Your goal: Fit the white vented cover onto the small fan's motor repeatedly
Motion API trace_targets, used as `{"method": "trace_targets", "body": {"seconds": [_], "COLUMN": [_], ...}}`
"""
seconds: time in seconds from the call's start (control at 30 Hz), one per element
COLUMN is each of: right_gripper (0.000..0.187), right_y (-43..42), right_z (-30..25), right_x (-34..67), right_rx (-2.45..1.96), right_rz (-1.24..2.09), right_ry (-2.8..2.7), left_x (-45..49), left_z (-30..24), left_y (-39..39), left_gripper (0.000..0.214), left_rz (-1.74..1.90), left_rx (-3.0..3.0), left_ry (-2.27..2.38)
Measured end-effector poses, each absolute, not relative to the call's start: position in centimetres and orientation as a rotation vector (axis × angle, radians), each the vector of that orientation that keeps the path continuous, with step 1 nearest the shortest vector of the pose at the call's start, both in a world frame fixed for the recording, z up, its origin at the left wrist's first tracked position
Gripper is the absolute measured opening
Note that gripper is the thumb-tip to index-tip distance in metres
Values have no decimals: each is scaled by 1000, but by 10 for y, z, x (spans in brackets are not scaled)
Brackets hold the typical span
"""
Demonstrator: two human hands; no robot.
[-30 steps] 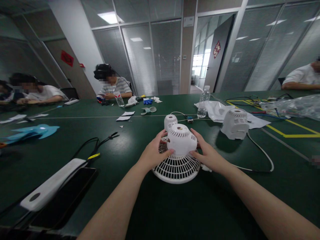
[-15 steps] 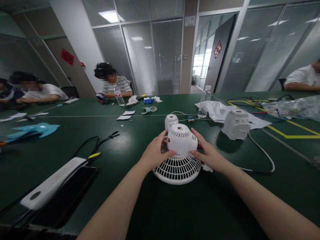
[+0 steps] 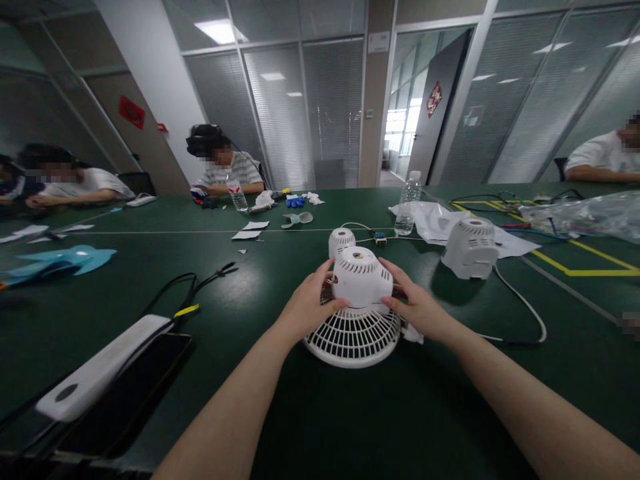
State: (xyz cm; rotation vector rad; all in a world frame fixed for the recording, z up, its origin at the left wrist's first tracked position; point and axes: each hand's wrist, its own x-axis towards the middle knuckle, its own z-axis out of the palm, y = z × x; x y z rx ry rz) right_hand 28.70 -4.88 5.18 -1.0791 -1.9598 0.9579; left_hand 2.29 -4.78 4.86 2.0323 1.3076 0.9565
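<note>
You are clasping the white housing (image 3: pixel 361 280) from both sides: your left hand (image 3: pixel 305 310) is closing its grip on the left flank, and your right hand (image 3: pixel 417 308) is closing its grip on the right. The housing is sitting atop the grille (image 3: pixel 353 337), which is lying flat on the tabletop (image 3: pixel 320 413), toward its near edge.

Bare left hand (image 3: pixel 305 310), right hand (image 3: pixel 419 308)
</note>
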Motion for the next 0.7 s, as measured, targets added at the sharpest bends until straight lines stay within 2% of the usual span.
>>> {"method": "trace_targets", "body": {"seconds": [0.33, 0.57, 0.7], "right_gripper": [74, 76, 77], "right_y": [-48, -49, -50], "right_z": [54, 60, 63], "right_x": [288, 292, 294], "right_rx": [-1070, -1053, -1035], "right_rz": [937, 1029, 1036], "right_ry": [-1975, -1990, -2019], "left_x": [22, 19, 19], "left_z": [50, 54, 55], "left_y": [-48, -47, -49], "left_gripper": [82, 94, 83], "left_rz": [939, 869, 777], "left_rx": [2061, 2188, 2286], "left_ry": [1305, 1306, 1350]}}
